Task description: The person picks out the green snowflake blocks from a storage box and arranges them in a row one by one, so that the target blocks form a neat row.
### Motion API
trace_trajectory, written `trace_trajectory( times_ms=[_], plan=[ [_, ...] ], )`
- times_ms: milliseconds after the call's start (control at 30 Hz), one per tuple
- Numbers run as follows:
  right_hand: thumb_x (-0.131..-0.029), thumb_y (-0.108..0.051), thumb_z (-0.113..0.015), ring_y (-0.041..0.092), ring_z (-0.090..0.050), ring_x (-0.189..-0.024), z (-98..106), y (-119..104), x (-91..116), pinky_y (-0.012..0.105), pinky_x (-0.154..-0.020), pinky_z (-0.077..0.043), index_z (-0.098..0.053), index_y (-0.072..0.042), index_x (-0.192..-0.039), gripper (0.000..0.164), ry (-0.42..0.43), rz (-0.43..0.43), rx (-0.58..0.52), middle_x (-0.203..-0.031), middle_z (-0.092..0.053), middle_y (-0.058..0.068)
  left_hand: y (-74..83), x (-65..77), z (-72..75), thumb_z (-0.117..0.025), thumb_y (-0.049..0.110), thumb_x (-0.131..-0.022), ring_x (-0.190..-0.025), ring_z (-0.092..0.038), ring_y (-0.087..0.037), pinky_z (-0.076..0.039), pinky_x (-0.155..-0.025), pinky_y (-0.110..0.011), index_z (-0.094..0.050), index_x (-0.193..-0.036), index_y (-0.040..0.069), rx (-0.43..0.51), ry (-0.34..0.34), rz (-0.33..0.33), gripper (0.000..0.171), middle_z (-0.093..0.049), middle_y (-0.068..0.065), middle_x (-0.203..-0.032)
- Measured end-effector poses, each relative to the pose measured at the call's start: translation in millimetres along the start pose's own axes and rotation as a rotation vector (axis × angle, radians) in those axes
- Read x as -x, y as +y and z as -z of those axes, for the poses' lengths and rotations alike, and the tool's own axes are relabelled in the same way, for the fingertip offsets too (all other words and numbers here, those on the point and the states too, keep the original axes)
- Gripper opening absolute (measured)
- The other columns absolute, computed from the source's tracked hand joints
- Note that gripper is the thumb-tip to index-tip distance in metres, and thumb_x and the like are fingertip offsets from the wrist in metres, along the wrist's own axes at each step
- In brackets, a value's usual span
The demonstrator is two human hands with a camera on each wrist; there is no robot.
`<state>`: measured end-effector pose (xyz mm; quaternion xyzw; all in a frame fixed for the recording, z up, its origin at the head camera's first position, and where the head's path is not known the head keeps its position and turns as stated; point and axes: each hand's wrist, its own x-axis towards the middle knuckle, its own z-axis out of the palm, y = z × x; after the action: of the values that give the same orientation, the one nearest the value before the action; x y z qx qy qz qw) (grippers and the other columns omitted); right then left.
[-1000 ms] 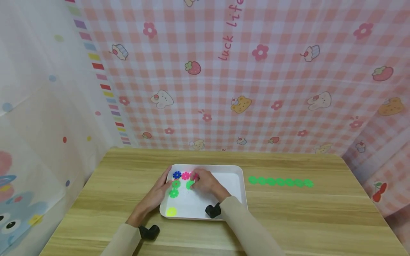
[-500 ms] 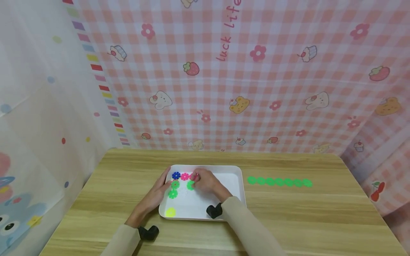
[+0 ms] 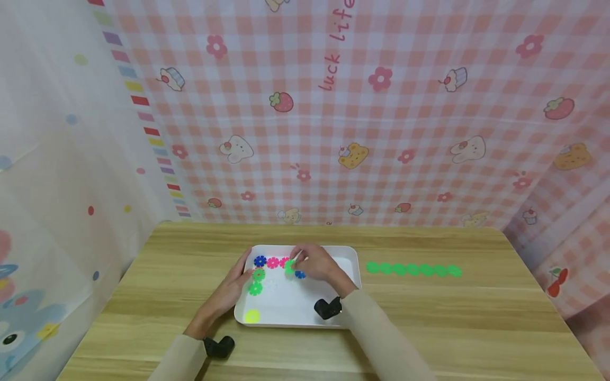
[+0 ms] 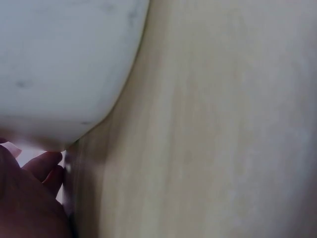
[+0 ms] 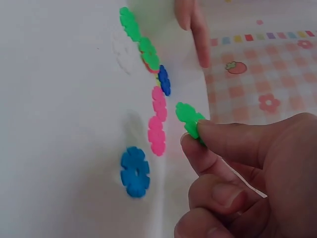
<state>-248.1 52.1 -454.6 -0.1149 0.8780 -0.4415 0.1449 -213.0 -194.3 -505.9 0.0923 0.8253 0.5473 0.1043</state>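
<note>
My right hand (image 3: 315, 262) pinches a green snowflake disc (image 5: 189, 118) between thumb and forefinger, raised over the white tray (image 3: 305, 321). Below it in the right wrist view lies a blue snowflake disc (image 5: 135, 172). Two pink discs (image 5: 157, 129) and a dark blue one (image 3: 259, 261) line the tray's far side. Near the left side are green discs (image 3: 255, 288), and a yellow disc (image 3: 252, 316) sits in the near left corner. With its thumb inside the rim and fingers along the outer wall, my left hand (image 3: 232, 286) holds the tray's left side.
A row of several green discs (image 3: 413, 270), joined or touching, lies on the wooden table (image 3: 429, 328) to the right of the tray. A pink checked cloth (image 3: 333, 121) hangs behind the table.
My right hand has lifted the green disc off the tray and shifted slightly up and right. The blue disc now shows below it. My left hand keeps its hold on the tray.
</note>
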Motion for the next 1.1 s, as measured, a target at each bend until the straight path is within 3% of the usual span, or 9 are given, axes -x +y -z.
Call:
trace_trajectory(
  times_ms=[333,600,900,1100],
  plan=[
    [-0.091,-0.012,-0.071,0.019,-0.057,-0.084,30.6,10.7,13.9,0.03,-0.068,-0.045,-0.069,-0.015,-0.097,0.008,0.054,0.033,-0.029,-0.088,-0.064,0.001,0.8,0.9,-0.1,-0.03,0.014,-0.109,-0.153,0.003,-0.031,0.002,-0.121,-0.054,-0.006,-0.16,0.012,0.019,0.002,-0.02,0.057,-0.002,-0.014,-0.167],
    [-0.092,-0.014,-0.068,0.018,-0.059,-0.091,58.7,24.8,26.4,0.031,-0.074,-0.045,-0.069,-0.014,-0.102,0.01,0.122,-0.004,-0.079,-0.093,-0.065,0.001,-1.3,0.2,0.4,-0.03,0.013,-0.108,-0.153,0.002,-0.031,0.001,-0.121,-0.054,-0.006,-0.16,0.011,0.025,0.005,-0.027,0.057,-0.003,-0.014,-0.167],
    [-0.097,-0.017,-0.063,0.021,-0.059,-0.1,94.9,62.1,46.2,0.033,-0.081,-0.048,-0.062,-0.005,-0.117,0.022,0.221,0.002,-0.23,-0.103,-0.063,0.007,-2.9,-1.7,-0.8,-0.029,0.014,-0.108,-0.153,0.001,-0.03,0.0,-0.122,-0.054,-0.006,-0.16,0.012,0.02,0.01,-0.024,0.057,-0.004,-0.012,-0.167],
    [-0.1,-0.023,-0.06,0.021,-0.054,-0.097,123.9,90.1,68.0,0.03,-0.074,-0.05,-0.058,-0.004,-0.125,0.032,0.312,-0.063,-0.258,-0.109,-0.059,0.008,-3.3,-0.8,0.3,-0.029,0.014,-0.109,-0.153,0.002,-0.029,0.001,-0.122,-0.053,-0.005,-0.161,0.014,0.02,0.002,-0.019,0.057,-0.002,-0.01,-0.167]
  ],
)
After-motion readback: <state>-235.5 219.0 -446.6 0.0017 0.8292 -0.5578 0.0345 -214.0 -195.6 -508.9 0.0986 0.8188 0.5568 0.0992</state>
